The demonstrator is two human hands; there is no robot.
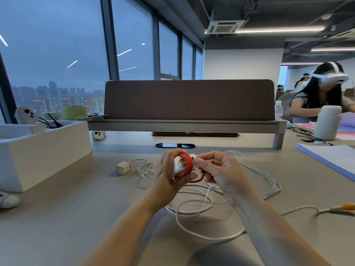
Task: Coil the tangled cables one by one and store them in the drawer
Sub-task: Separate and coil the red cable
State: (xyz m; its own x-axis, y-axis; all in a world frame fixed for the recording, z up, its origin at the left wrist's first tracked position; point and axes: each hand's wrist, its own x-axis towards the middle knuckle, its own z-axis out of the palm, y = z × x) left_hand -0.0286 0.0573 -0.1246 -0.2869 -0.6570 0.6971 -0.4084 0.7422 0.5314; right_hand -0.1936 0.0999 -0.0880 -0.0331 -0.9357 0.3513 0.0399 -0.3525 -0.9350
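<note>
Both hands raised just above the middle of the desk [57,217], close together. Left hand [169,173] clamped around a white charger [178,166], prongs outward, red cable [187,164] already wound in tight turns around the block, thumb pressing the lower turns. Right hand [219,169] pinching the red cable's loose tail near its end, thumb and forefinger closed, a short red loop hanging between the two hands.

Judged as the last turns of the wrap, end not yet tucked. No drawer visible from here, so storing not yet done.

Below and to the right on the desk, a tangle of white cables [221,198] sprawling toward the right edge, one run ending in a yellow connector [345,206] at that edge. Small white plug adapter [123,167] left of the hands, its lead joining the tangle. White box [44,150] near the left edge.

Likely trouble: slackening the left thumb before securing the tail, letting the springy turns unwind off the charger. Also possible: the hanging loop catching the prongs, or snagging the white tangle beneath when lowered.
</note>
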